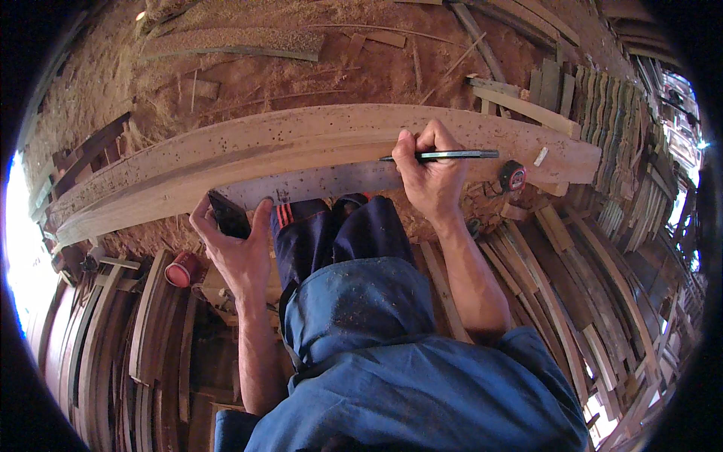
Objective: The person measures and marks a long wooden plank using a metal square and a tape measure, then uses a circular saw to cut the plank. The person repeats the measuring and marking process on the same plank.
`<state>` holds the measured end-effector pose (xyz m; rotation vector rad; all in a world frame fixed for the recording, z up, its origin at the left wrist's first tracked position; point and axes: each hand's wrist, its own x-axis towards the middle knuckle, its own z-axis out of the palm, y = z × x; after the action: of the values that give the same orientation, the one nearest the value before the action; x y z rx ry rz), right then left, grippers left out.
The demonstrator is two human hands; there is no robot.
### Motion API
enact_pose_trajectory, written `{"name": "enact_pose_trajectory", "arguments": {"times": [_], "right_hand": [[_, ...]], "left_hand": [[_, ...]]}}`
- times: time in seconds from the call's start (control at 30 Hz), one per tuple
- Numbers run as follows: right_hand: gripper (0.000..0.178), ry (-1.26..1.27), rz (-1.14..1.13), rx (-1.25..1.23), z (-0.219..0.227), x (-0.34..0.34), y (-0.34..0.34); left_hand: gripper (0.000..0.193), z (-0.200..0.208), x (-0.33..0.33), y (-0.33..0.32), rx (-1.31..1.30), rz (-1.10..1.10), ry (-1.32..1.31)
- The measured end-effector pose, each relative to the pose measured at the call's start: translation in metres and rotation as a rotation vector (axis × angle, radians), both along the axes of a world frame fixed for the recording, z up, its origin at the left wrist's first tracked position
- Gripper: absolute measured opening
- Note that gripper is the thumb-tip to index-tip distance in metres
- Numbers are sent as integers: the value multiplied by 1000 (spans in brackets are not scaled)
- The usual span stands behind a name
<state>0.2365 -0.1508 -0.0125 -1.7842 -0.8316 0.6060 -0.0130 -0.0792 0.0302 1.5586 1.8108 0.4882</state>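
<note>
A long wooden board [316, 124] dotted with small dark holes lies crosswise in front of me. My left hand [235, 245] grips the dark stock of a try square [316, 183] at the board's near edge. Its grey metal blade runs rightward along that edge. In my right hand [433, 169] is a dark, slim pen [471, 154], pinched between thumb and fingers. The pen's tip points left, close to the blade's right end; whether it touches the wood I cannot tell. A round black and red tape measure [513, 176] sits by the board's near edge, right of my right hand.
A small white piece [541, 156] lies on the board's right end. A red cup-like container [182, 270] stands at the left. Stacked planks [542, 279] fill both sides near me. Sawdust [256, 83] and offcuts cover the ground beyond, with a row of wavy-edged wood pieces [611, 120] at far right.
</note>
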Motion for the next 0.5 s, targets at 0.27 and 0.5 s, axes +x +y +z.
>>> {"name": "enact_pose_trajectory", "arguments": {"times": [0.27,0.5], "right_hand": [[39,30,8,17,-1,-1,1],[39,8,17,12,3,-1,2]], "left_hand": [[78,-4,-2,0,-16,19,-31],[80,-4,-2,-1,-24,32,-9]]}}
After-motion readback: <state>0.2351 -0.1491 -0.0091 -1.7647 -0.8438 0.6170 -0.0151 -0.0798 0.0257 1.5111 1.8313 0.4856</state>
